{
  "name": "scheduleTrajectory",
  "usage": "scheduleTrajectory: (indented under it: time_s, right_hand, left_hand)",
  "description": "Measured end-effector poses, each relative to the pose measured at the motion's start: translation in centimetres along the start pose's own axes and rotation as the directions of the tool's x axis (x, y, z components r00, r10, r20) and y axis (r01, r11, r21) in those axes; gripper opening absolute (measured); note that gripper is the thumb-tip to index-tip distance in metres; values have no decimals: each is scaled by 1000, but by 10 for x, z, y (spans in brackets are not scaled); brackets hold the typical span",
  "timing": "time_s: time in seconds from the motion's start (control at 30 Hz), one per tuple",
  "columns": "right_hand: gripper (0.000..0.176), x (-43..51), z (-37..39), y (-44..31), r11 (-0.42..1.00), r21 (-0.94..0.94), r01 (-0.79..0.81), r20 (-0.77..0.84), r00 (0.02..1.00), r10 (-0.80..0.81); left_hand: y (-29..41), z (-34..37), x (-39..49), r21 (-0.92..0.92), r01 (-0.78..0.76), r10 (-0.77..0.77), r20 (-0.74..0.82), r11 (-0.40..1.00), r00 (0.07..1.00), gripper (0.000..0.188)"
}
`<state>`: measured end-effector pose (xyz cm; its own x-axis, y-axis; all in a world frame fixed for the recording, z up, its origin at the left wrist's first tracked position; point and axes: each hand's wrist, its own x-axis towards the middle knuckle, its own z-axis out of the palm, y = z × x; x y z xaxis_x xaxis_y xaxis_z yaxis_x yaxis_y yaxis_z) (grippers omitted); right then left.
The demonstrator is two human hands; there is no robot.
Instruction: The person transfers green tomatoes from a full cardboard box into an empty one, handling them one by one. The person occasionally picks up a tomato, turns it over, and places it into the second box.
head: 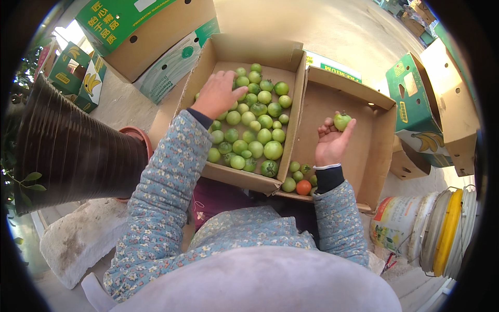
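Many green tomatoes [264, 136] lie loose in a shallow cardboard box [234, 171] in front of me. My left hand [219, 93] reaches over their left side, palm down with the fingers bent. Its fingertips are partly hidden, so whether they grip a tomato does not show. Over the neighbouring cardboard box [351, 105] on the right, my right hand [331, 144] is turned palm up and holds a single green tomato [342, 121] in its fingers. Below that wrist, a red tomato [303, 187] rests among several small green ones [289, 184] in the near left corner.
Large banana cartons [148, 46] stand beyond the left box, and more green cartons [413, 93] are at the right. A dark ribbed plant pot [82, 152] and a whitish block [85, 234] flank my left arm. Stacked plastic buckets [421, 230] sit at the lower right.
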<state>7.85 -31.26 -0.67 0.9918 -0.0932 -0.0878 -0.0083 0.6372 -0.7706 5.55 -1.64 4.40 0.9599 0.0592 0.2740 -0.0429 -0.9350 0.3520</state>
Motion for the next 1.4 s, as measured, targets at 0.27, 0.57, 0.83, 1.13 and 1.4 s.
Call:
scheduleTrajectory:
  time_s: [0.27, 0.57, 0.83, 1.13, 1.4]
  right_hand:
    - [55, 3, -15, 3, 943, 133, -306, 6, 951, 308]
    - [46, -28, 25, -4, 790, -476, 387, 542, 836, -83]
    - [47, -37, 29, 3, 566, -526, 634, 583, 754, -303]
    - [50, 0, -11, 8, 924, 215, -317, -142, 926, 351]
    - [42, -17, 14, -2, 966, -260, -4, 303, 949, 86]
  left_hand:
    - [-78, 51, 27, 229, 301, -350, 216, 926, 911, 40]
    - [41, -2, 1, -520, 69, 11, 149, 852, 989, 40]
    - [99, -3, -17, -670, -6, 182, 193, 742, 964, 51]
    - [-47, 34, 3, 427, 82, -269, 398, 901, 877, 36]
    - [-17, 4, -6, -113, 198, -166, 245, 974, 955, 44]
